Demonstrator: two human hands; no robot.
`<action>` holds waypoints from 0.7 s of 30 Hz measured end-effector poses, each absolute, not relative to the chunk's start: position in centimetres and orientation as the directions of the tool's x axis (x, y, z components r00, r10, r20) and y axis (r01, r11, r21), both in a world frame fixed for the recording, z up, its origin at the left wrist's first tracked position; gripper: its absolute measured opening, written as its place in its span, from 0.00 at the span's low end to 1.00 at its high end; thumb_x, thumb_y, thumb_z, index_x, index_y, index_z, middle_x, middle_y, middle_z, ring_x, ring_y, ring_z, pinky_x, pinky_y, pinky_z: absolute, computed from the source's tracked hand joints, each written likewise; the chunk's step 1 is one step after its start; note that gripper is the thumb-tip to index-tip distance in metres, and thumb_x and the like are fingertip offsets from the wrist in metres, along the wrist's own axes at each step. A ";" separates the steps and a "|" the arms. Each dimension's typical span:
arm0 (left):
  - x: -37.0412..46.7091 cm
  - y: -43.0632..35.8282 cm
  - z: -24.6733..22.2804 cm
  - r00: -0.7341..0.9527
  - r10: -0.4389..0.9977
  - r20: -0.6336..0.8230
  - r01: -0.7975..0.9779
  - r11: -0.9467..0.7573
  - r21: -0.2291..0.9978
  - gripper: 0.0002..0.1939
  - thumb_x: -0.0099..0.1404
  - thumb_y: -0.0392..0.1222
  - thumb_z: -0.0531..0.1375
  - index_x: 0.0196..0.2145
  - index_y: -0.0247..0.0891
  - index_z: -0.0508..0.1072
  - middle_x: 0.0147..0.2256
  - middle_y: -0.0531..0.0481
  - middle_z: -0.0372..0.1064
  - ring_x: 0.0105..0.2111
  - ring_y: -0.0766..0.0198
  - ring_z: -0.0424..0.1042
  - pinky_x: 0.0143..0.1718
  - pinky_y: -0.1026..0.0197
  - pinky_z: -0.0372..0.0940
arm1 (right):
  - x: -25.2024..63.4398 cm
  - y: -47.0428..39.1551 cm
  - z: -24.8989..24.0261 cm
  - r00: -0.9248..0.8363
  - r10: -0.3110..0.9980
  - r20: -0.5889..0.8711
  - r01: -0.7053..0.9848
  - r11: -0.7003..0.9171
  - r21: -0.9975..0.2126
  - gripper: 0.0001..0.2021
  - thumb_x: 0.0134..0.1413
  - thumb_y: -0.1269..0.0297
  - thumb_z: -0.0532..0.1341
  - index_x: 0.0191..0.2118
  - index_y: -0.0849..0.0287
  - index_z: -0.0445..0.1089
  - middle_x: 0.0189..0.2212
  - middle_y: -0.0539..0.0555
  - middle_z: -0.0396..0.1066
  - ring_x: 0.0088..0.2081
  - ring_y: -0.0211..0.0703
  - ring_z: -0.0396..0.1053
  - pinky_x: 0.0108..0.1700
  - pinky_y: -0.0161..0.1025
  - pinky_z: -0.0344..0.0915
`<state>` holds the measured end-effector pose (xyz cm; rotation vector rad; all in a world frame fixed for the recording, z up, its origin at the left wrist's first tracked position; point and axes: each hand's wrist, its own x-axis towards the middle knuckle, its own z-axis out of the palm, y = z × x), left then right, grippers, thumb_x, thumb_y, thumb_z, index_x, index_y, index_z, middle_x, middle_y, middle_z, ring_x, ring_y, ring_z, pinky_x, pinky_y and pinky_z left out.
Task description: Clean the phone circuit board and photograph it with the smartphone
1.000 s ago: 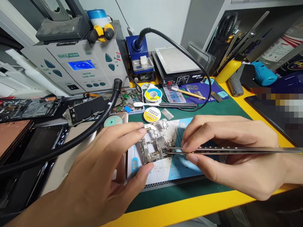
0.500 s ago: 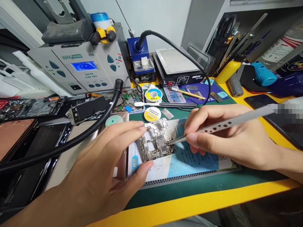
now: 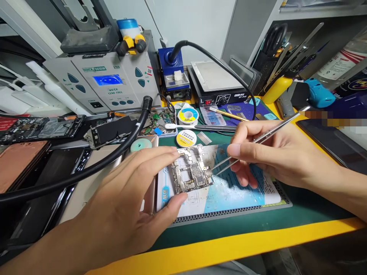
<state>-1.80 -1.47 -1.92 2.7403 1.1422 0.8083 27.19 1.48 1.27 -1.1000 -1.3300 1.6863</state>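
Observation:
A phone circuit board lies on a blue and white work mat. My left hand pinches the board between forefinger at its far corner and thumb at its near edge. My right hand holds metal tweezers, their two tips slightly apart at the board's right edge. Whether the tips touch the board I cannot tell.
A grey hot-air station with a black hose stands at the back left, a blue soldering stand and a heating plate behind the mat. Solder reels, phone parts at the left, tools at the right.
My right hand has tilted the tweezers from level to slanting up and to the right, and the tips have drawn back from over the board to its right edge. My left hand stays put.

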 end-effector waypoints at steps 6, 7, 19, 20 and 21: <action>-1.7 -1.5 -1.6 0.587 0.675 0.447 0.660 -0.719 0.219 0.28 0.69 0.43 0.65 0.63 0.34 0.65 0.60 0.45 0.72 0.62 0.66 0.70 0.71 0.69 0.54 | 27.2 1.5 1.5 -0.406 0.896 -0.179 0.027 -0.184 -0.983 0.14 0.54 0.56 0.78 0.28 0.55 0.77 0.23 0.48 0.78 0.21 0.38 0.76 0.21 0.30 0.72; -1.7 -1.5 -1.6 0.588 0.674 0.447 0.661 -0.719 0.215 0.28 0.69 0.43 0.65 0.63 0.35 0.65 0.60 0.45 0.71 0.62 0.66 0.69 0.71 0.70 0.54 | 27.2 1.5 1.5 -0.404 0.896 -0.184 0.035 -0.186 -0.982 0.13 0.53 0.56 0.79 0.28 0.55 0.77 0.23 0.48 0.78 0.21 0.38 0.76 0.21 0.30 0.72; -1.5 -1.5 -1.8 0.575 0.665 0.477 0.664 -0.719 0.203 0.30 0.68 0.41 0.66 0.64 0.36 0.63 0.60 0.43 0.73 0.62 0.60 0.72 0.69 0.61 0.62 | 27.0 0.8 1.6 -0.414 0.901 -0.131 0.132 -0.083 -0.988 0.10 0.46 0.69 0.80 0.33 0.58 0.80 0.22 0.49 0.78 0.22 0.38 0.74 0.23 0.29 0.72; -1.6 -1.5 -1.7 0.574 0.664 0.479 0.661 -0.721 0.207 0.30 0.68 0.41 0.66 0.64 0.35 0.63 0.60 0.43 0.73 0.62 0.60 0.72 0.69 0.62 0.62 | 26.8 0.6 1.6 -0.398 0.911 -0.108 0.147 -0.052 -0.988 0.10 0.45 0.70 0.80 0.32 0.59 0.80 0.23 0.50 0.78 0.22 0.37 0.73 0.23 0.29 0.70; -1.6 -1.6 -1.7 0.572 0.664 0.481 0.659 -0.722 0.211 0.30 0.68 0.41 0.66 0.64 0.35 0.64 0.59 0.43 0.73 0.62 0.60 0.72 0.69 0.62 0.61 | 26.7 0.4 1.6 -0.384 0.919 -0.086 0.156 -0.027 -0.987 0.10 0.45 0.71 0.80 0.31 0.59 0.80 0.24 0.50 0.78 0.22 0.36 0.72 0.23 0.28 0.69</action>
